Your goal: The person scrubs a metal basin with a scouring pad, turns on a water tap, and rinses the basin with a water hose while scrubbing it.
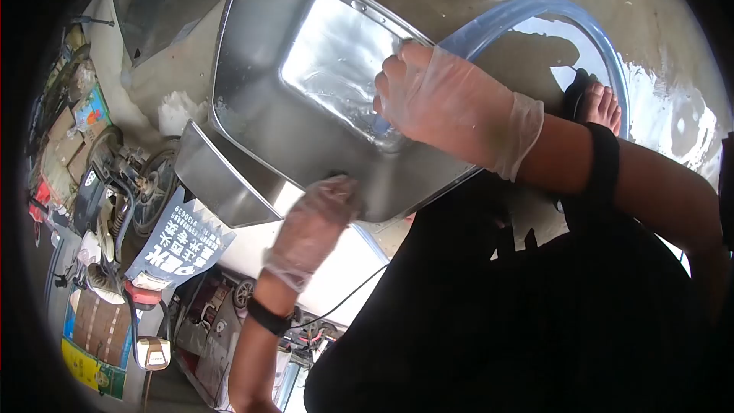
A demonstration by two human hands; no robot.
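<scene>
A stainless steel sink (264, 38) lies tilted before me, its inner wall wet with droplets and shine. My right hand (451, 107), in a clear plastic glove, is closed round a clear blue hose (566, 4), whose end shows below the fingers inside the bowl. My left hand (317, 218), gloved too, reaches over the near rim into the bowl. Its fingers are curled and slightly blurred against a dark patch on the metal; what they hold, if anything, I cannot make out.
The hose loops past a foot (602, 103) on the wet concrete floor (680, 118). A second metal bowl (218, 176) adjoins the sink. Left of it are a motorbike wheel (157, 191), a printed grey-blue sheet (180, 241) and cardboard boxes (99, 329).
</scene>
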